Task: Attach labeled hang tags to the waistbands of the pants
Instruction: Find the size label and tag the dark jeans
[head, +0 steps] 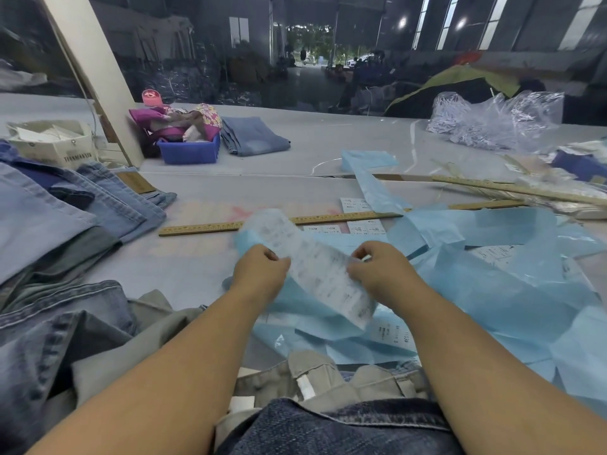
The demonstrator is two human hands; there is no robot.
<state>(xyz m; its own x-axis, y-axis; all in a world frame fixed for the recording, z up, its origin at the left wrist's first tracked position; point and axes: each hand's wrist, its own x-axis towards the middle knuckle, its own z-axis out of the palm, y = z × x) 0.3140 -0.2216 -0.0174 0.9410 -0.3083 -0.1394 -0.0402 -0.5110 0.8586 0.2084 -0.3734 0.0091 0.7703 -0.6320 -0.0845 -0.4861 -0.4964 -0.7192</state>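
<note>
Left hand [261, 274] and right hand [377, 272] each pinch an edge of the printed label strip [315, 267], just nearer than the wooden ruler [230, 226].

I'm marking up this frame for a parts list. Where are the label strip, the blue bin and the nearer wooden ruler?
label strip [315, 267], head view, printed middle between the hands
blue bin [188, 152], head view, front wall
wooden ruler [203, 228], head view, bare left stretch
</note>
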